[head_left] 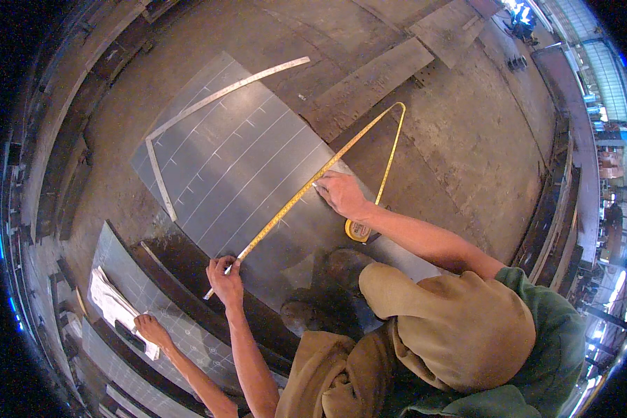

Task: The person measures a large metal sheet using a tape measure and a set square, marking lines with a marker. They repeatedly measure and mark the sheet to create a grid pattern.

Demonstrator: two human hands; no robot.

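Note:
A yellow tape measure blade lies slantwise over a grey steel plate marked with white lines. Near its pale end, my left hand pinches the blade at the plate's edge. My right hand is closed around a small white piece of chalk, its tip beside the blade. Past that hand the blade arcs up, folds and runs back to its yellow case, which rests by my right forearm. A large steel square lies across the plate's far left part.
At the left, another person's hand touches white papers on a second marked plate. A dark object lies on the papers. My boots are on the near part of the steel plate. Long flat steel pieces lie on the floor beyond.

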